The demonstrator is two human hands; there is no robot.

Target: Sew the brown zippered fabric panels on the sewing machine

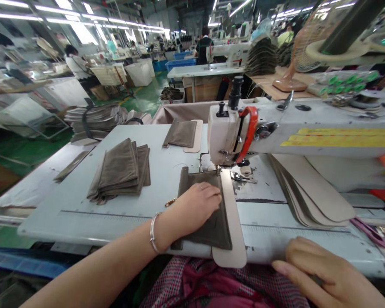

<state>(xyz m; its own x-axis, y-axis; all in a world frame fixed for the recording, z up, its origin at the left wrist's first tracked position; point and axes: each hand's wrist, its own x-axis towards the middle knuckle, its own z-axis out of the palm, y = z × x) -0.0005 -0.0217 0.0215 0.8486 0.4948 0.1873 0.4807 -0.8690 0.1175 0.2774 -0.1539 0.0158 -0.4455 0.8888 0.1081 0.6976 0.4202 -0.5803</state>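
Observation:
My left hand (197, 207) lies flat, fingers close together, on a dark olive fabric piece (211, 226). That piece rests on a pale rounded-corner panel (234, 226), whose right side and lower end stick out. The upper edge of both sits under the needle area of a white sewing machine (226, 137). A small gold zipper pull (170, 202) shows left of my wrist. My right hand (324, 273) is at the table's front edge, apart from the fabric, fingers curled in; whatever they may hold is hidden.
Stacked olive fabric pieces (118, 171) lie on the left of the sewing table (160, 218). Another fabric piece (181, 133) on a pale panel lies at the back. Pale panels (321, 192) are piled under the machine arm. A tied bundle (96, 117) stands beyond the left edge.

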